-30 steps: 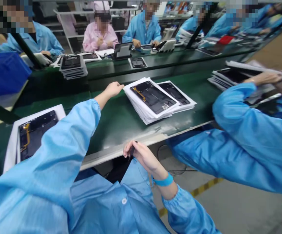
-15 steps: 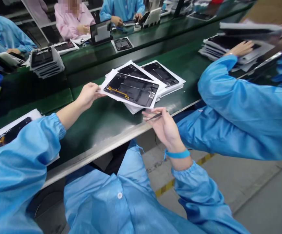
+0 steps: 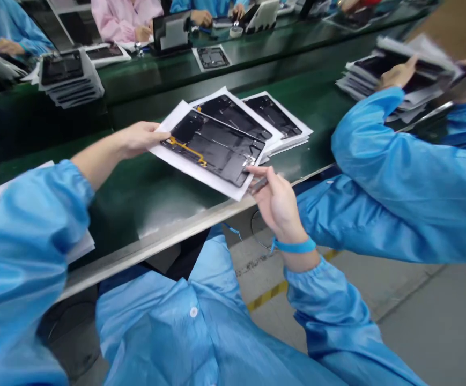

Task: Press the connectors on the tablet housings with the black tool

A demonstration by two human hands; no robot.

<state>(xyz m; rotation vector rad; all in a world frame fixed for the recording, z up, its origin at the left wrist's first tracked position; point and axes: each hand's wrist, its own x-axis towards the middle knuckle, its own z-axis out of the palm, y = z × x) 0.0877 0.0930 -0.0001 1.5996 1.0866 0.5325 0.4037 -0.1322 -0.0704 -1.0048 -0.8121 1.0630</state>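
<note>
A black tablet housing (image 3: pixel 220 143) with an orange flex cable (image 3: pixel 186 150) lies on a white sheet (image 3: pixel 176 115), tilted over a small stack. My left hand (image 3: pixel 142 138) pinches its left edge together with the sheet. At the near right corner, my right hand (image 3: pixel 275 201) has its fingertips on the housing. A thin dark tool (image 3: pixel 260 185), perhaps tweezers, sits in that same hand, mostly covered by the fingers. Just behind are another black housing (image 3: pixel 235 115) on its sheet and a further stack of housings (image 3: pixel 276 118).
A co-worker's blue sleeve (image 3: pixel 401 187) reaches in from the right, hands on a stack of sheeted housings (image 3: pixel 361 78). Across the green bench (image 3: pixel 136 198) stands another stack (image 3: pixel 69 80), with people working behind. A metal edge (image 3: pixel 168 241) borders the bench.
The housing and its sheet have shifted slightly left and nearer me. My right hand has risen from below the sheet to the housing's corner. The co-worker's hands have moved at their stack.
</note>
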